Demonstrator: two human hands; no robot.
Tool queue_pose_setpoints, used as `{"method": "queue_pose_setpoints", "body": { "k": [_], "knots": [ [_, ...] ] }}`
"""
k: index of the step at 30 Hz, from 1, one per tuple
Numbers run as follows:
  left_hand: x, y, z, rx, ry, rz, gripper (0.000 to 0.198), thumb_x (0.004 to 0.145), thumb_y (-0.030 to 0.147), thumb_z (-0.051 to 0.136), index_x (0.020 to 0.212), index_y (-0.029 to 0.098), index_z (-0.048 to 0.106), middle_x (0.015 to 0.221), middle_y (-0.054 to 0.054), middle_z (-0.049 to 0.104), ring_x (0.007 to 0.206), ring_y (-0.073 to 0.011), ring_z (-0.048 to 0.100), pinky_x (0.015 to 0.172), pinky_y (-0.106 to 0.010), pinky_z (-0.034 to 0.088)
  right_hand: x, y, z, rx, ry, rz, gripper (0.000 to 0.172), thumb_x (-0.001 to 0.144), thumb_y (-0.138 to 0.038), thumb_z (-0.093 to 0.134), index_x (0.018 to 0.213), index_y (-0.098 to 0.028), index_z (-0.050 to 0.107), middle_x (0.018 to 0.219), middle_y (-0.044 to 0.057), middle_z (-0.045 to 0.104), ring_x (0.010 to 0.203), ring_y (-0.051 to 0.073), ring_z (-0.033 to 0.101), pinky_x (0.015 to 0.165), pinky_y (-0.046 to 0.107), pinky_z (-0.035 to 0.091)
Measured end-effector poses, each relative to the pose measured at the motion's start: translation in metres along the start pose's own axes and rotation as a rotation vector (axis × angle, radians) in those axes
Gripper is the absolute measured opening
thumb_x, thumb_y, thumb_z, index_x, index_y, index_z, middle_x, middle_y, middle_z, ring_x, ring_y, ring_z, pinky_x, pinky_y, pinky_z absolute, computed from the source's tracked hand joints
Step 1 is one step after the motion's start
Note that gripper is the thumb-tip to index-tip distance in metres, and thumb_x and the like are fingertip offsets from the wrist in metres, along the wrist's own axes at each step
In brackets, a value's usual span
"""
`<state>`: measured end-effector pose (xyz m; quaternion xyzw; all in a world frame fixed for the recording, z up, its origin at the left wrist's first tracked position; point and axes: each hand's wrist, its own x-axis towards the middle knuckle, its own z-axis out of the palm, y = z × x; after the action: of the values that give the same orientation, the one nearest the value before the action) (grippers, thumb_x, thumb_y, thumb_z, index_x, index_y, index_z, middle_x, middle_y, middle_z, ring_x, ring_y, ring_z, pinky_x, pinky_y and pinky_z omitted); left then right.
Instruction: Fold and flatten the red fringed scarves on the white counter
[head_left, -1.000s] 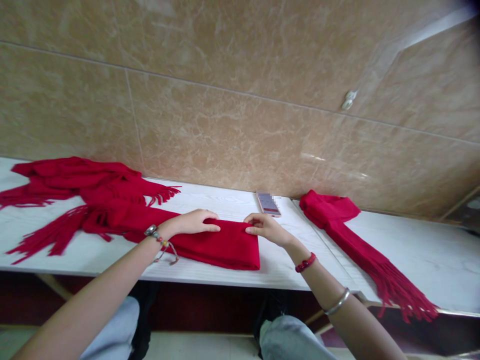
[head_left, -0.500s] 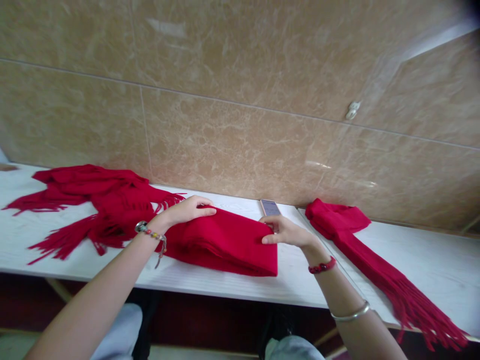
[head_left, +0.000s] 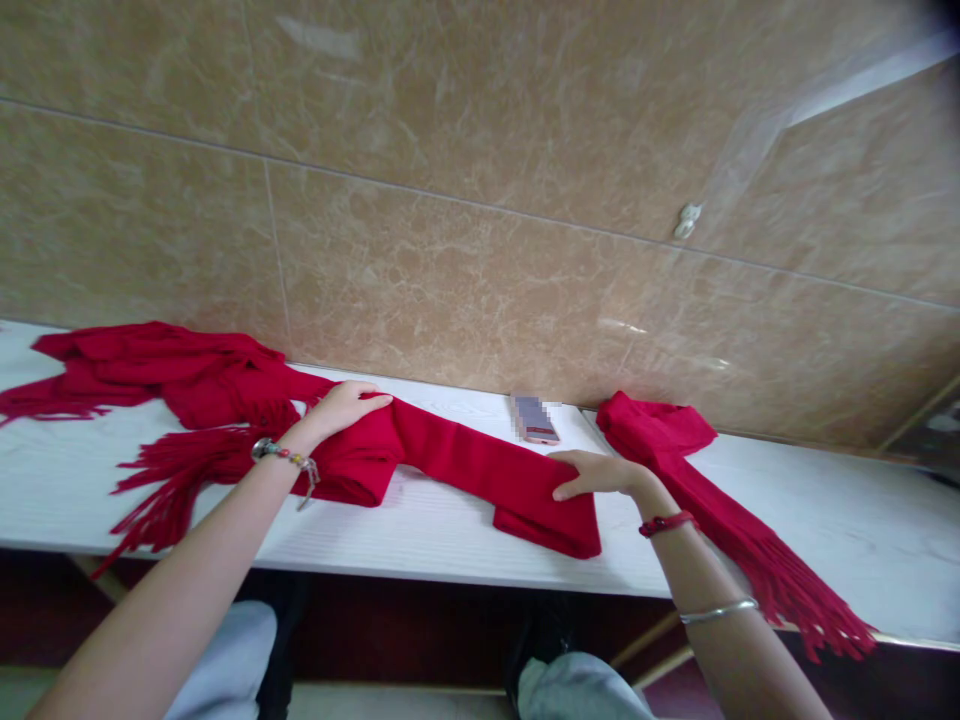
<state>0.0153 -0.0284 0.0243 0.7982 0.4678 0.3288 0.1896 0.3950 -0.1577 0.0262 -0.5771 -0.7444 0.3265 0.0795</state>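
Note:
A red scarf (head_left: 465, 450) lies partly folded on the white table, its smooth band stretched between my two hands. My left hand (head_left: 346, 408) grips the far edge where the band meets a thicker folded part on the left. At the band's right end, my right hand (head_left: 596, 474) holds the far edge with the thumb on top; the other fingers are partly hidden. A short flap of cloth shows beneath this end. Left of my left hand is a loose heap of red fringed scarves (head_left: 165, 370), overlapping the one I hold.
Behind the band lies a phone (head_left: 534, 420), near the wall. Another red scarf (head_left: 697, 490) stretches across the table's right side, its fringe hanging over the front edge. A tiled wall (head_left: 465, 270) borders the white table (head_left: 442, 545) at the back.
My hands have moved apart, the right one going right with the scarf's end. The wide folded bundle has opened into a narrower, longer band.

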Motion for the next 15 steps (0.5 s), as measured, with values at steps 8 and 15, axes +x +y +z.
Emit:
{"method": "queue_pose_setpoints", "body": {
  "k": [8,15],
  "knots": [
    [0.003,-0.02,0.005,-0.04,-0.012,-0.095,0.044,0.062,0.058,0.053,0.07,0.018,0.067,0.074,-0.002,0.067,0.078,-0.0231,0.059,0.073,-0.029,0.044,-0.029,0.016,-0.01,0.398,0.258,-0.18,0.039,0.066,-0.046,0.064,0.089,-0.015,0.061,0.087,0.005,0.064,0.08,0.019,0.059,0.071,0.031,0.047],
    [0.012,-0.008,0.014,-0.1,0.066,-0.194,0.049,0.06,0.057,0.055,0.079,0.013,0.067,0.082,-0.004,0.068,0.082,-0.0226,0.058,0.076,-0.029,0.042,-0.06,0.044,-0.057,-0.072,0.137,0.029,0.039,0.065,-0.041,0.064,0.097,-0.019,0.062,0.087,0.004,0.063,0.08,0.019,0.057,0.069,0.029,0.045]
  ]
}}
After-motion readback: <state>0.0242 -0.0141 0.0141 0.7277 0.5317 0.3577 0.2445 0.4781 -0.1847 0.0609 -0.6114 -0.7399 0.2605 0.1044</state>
